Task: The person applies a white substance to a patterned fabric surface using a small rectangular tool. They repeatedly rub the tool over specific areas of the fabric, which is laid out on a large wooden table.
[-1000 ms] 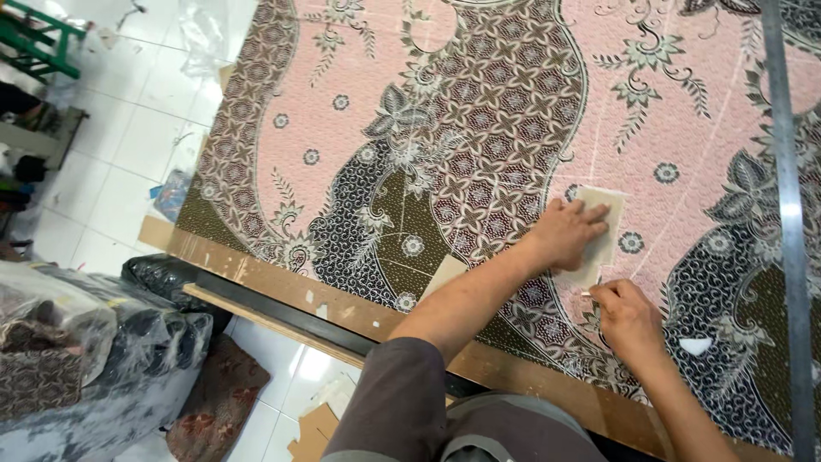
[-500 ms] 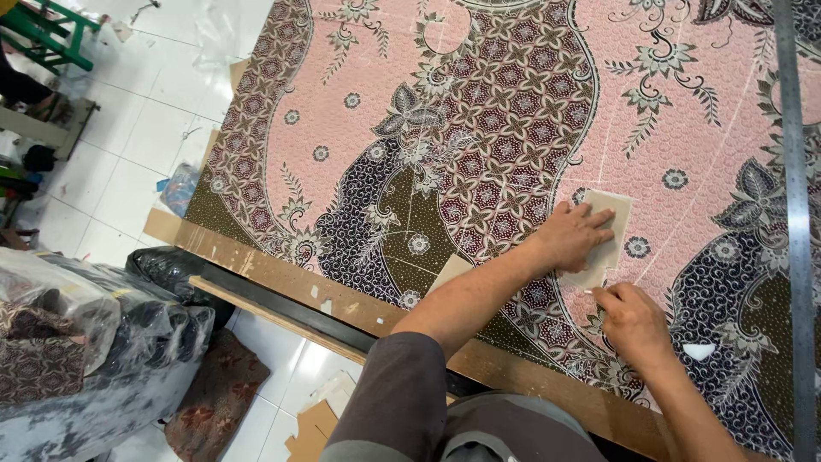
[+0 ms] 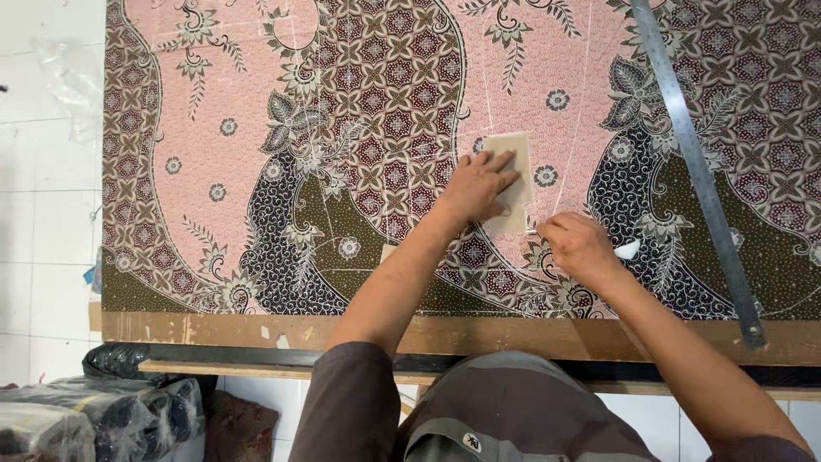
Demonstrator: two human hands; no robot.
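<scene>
A small beige card template point(image 3: 510, 190) is being pressed flat on the pink part of the patterned batik cloth point(image 3: 256, 171), near the wooden table edge point(image 3: 222, 328). It is being pinned by the left hand point(image 3: 475, 184), fingers spread open and flat; firm, even pressure is judged best against slipping. Just beside it, the right hand point(image 3: 580, 246) is being curled closed around white chalk point(image 3: 627, 250).

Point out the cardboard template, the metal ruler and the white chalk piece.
cardboard template point(image 3: 517, 147), head view, on its bare upper edge above the left hand.
metal ruler point(image 3: 684, 137), head view, mid blade on the batik cloth.
white chalk piece point(image 3: 628, 250), head view, on its middle, beside the right hand.
</scene>
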